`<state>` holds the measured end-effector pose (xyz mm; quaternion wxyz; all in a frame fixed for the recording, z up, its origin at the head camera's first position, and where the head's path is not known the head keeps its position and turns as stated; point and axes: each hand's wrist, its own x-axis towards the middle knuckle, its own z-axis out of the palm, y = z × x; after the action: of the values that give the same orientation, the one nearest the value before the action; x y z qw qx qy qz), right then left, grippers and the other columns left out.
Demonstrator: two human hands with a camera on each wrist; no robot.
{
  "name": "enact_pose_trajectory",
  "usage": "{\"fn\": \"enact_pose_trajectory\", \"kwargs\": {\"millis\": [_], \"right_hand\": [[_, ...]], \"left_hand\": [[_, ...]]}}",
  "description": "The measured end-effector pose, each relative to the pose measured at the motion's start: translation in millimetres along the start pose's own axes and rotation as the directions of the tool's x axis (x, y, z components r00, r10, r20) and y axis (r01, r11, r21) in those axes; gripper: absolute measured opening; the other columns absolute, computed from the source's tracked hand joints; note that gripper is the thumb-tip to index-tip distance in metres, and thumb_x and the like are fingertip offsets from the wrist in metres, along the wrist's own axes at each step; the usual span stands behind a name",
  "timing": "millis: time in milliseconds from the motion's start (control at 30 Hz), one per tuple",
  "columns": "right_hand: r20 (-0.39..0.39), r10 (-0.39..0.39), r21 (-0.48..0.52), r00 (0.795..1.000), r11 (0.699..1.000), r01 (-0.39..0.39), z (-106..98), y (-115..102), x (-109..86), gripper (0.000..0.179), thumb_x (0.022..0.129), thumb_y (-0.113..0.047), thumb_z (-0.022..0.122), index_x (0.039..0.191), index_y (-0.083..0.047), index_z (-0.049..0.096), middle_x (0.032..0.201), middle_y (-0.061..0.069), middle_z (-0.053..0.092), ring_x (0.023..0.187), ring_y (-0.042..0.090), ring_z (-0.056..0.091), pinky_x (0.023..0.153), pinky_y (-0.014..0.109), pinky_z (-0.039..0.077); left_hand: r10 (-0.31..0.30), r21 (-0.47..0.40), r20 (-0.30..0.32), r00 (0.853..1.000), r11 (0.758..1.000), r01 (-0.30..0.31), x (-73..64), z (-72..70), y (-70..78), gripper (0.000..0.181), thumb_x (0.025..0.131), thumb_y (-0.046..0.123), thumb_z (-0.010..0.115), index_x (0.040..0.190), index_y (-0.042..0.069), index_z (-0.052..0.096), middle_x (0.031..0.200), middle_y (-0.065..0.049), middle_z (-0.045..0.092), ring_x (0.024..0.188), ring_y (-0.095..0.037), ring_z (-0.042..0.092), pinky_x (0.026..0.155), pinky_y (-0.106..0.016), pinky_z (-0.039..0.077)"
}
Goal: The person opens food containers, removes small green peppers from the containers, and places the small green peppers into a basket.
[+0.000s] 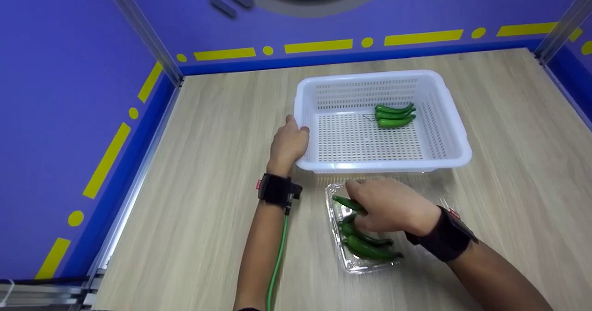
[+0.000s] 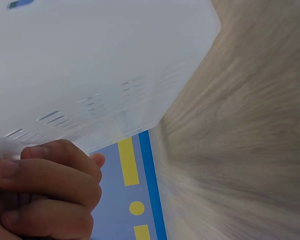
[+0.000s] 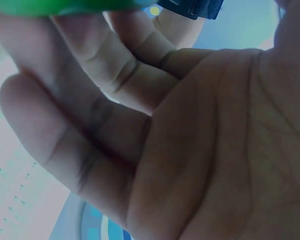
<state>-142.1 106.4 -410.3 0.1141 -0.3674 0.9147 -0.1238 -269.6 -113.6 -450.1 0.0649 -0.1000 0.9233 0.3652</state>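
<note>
My right hand (image 1: 391,204) pinches a green chili pepper (image 1: 348,203) above a clear plastic box (image 1: 339,253). Below it, several more green chili peppers (image 1: 372,250) lie in that box. In the right wrist view, a strip of green pepper (image 3: 75,6) crosses the fingertips at the top edge. My left hand (image 1: 290,142) grips the left rim of a white plastic basket (image 1: 379,165), its curled fingers (image 2: 55,182) showing beside the basket wall in the left wrist view. Inside the basket, a few green peppers (image 1: 393,122) lie side by side toward the right.
The basket stands on a wood-grain table (image 1: 208,186), just behind the clear box. Blue panels (image 1: 60,94) with yellow marks close off the left side and back. A green cable (image 1: 279,260) runs along the left forearm from the black wrist strap (image 1: 274,189).
</note>
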Motion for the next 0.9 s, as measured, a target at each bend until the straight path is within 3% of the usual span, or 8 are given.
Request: {"fn": "enact_pose_trajectory", "kwargs": {"millis": [367, 900], "right_hand": [[-0.098, -0.082, -0.020, 0.992, 0.997, 0.080, -5, 0, -2.5, 0.024, 0.074, -0.016, 0.070, 0.087, -0.015, 0.049, 0.072, -0.008, 0.043, 0.062, 0.009, 0.041, 0.055, 0.028, 0.036], [-0.168, -0.101, -0.016, 0.981, 0.995, 0.099, -17, 2, -8.2, 0.025, 0.076, -0.018, 0.074, 0.094, -0.015, 0.057, 0.078, -0.010, 0.051, 0.067, 0.007, 0.046, 0.060, 0.028, 0.041]], "left_hand": [[0.017, -0.015, 0.000, 1.000, 1.000, -0.017, -0.7, 0.0, 0.0, 0.061, 0.102, 0.032, 0.041, 0.153, 0.000, 0.032, 0.120, -0.019, 0.066, 0.098, -0.027, 0.067, 0.081, -0.041, 0.054], [0.009, -0.002, -0.015, 1.000, 1.000, -0.009, -1.3, 0.6, -0.4, 0.059, 0.102, 0.032, 0.042, 0.151, 0.000, 0.034, 0.119, -0.020, 0.066, 0.096, -0.026, 0.067, 0.080, -0.041, 0.054]]}}
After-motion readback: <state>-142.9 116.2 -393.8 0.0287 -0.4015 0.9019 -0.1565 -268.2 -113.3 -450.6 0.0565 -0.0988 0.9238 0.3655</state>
